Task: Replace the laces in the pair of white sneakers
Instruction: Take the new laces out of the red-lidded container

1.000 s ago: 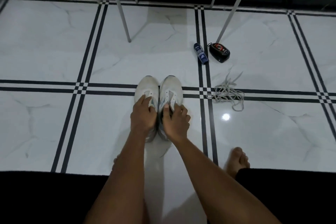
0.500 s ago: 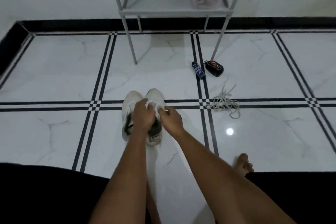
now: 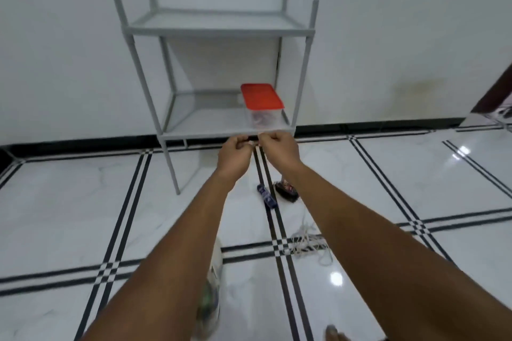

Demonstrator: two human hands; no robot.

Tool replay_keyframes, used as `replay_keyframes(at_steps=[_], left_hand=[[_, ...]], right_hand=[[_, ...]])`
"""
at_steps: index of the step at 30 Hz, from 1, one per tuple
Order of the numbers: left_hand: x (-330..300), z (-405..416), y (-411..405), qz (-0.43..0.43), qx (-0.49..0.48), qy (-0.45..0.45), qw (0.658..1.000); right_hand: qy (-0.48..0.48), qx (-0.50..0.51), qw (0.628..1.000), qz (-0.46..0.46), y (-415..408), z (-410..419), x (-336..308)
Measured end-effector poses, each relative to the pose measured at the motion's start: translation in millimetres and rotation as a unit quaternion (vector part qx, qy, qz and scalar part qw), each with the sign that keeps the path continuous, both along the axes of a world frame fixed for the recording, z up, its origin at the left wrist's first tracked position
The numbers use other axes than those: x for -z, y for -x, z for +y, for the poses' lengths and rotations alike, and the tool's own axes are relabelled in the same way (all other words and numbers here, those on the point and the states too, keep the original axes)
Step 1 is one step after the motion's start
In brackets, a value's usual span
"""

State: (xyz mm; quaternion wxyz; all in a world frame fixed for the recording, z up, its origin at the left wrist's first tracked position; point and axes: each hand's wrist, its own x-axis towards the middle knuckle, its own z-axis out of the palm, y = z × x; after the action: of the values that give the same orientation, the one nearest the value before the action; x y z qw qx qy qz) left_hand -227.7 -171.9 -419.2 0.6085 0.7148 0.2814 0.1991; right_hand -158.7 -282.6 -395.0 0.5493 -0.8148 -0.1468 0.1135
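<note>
My left hand [image 3: 235,156] and my right hand [image 3: 280,149] are raised side by side in front of the grey shelf, fingers curled, fingertips almost touching. The blur hides whether anything sits between them; no lace hangs from either. The white sneakers [image 3: 214,274] stand on the floor below, and my left forearm covers all but a sliver of them. A loose pile of white laces [image 3: 308,243] lies on the tiles to their right, under my right forearm.
A grey two-tier shelf [image 3: 219,28] stands against the wall, with a red-lidded clear box [image 3: 261,98] on its lower tier. A small blue tube [image 3: 266,196] and a dark shoe-polish tin [image 3: 286,189] lie on the floor. My bare foot [image 3: 333,333] shows at the bottom.
Both hands have left the sneakers and risen to shelf height. The view has tilted up from the floor to the wall and the shelf.
</note>
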Motion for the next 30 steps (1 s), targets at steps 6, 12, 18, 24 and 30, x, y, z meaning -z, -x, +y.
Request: replay_keyframes(at_steps=[6, 12, 18, 24, 30], left_hand=[[-15, 27, -85, 0.007, 0.035, -0.096, 0.995], [11, 62, -140, 0.091, 0.032, -0.198, 0.975], [17, 85, -164, 0.094, 0.079, -0.186, 0.975], [21, 93, -175, 0.120, 0.104, -0.223, 0.962], [22, 83, -173, 0.070, 0.027, -0.260, 0.963]], right_hand=[[0.033, -0.042, 0.994, -0.092, -81, 13, -6], [0.066, -0.060, 0.993, -0.077, -146, 24, 16], [0.026, -0.086, 0.996, -0.007, -163, 36, 30], [-0.023, -0.106, 0.991, 0.073, -156, 42, 27], [-0.094, -0.086, 0.986, 0.109, -161, 49, 35]])
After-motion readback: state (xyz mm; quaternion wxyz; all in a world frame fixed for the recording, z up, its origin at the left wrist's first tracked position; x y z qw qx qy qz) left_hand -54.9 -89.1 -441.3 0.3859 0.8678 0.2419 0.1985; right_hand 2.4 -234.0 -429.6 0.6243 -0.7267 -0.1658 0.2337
